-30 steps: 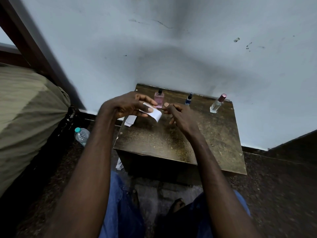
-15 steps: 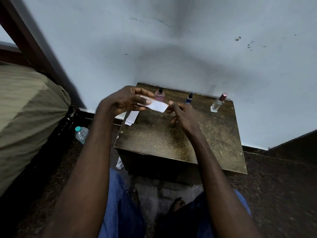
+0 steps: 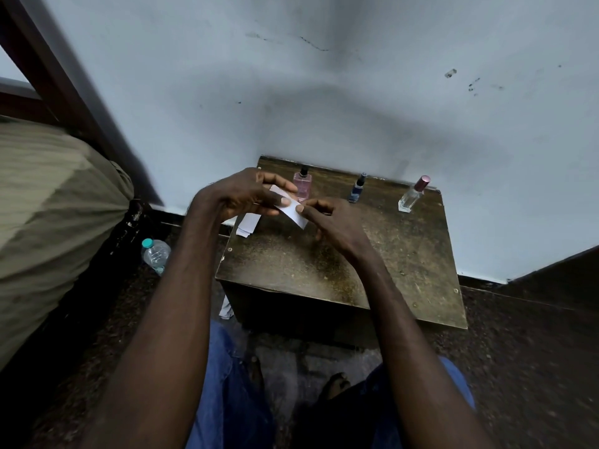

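Note:
Both hands hold a small white paper strip point(image 3: 293, 212) in the air over the far left part of a worn wooden stool top point(image 3: 327, 264). My left hand point(image 3: 241, 194) pinches the strip's left end between thumb and fingers. My right hand point(image 3: 330, 222) pinches its right end with thumb and forefinger. The strip tilts down to the right. More white paper strips point(image 3: 248, 223) lie on the stool's left edge, partly hidden under my left hand.
Three small bottles stand along the stool's back edge: a pink one point(image 3: 303, 186), a dark blue one point(image 3: 356, 189) and a clear one with a pink cap point(image 3: 413, 197). A plastic water bottle point(image 3: 155, 254) lies on the floor at left, next to a bed point(image 3: 48, 222).
The paper strip has turned between my hands, from lying level to slanting down to the right. Both hands have stayed over the same spot and kept their pinch.

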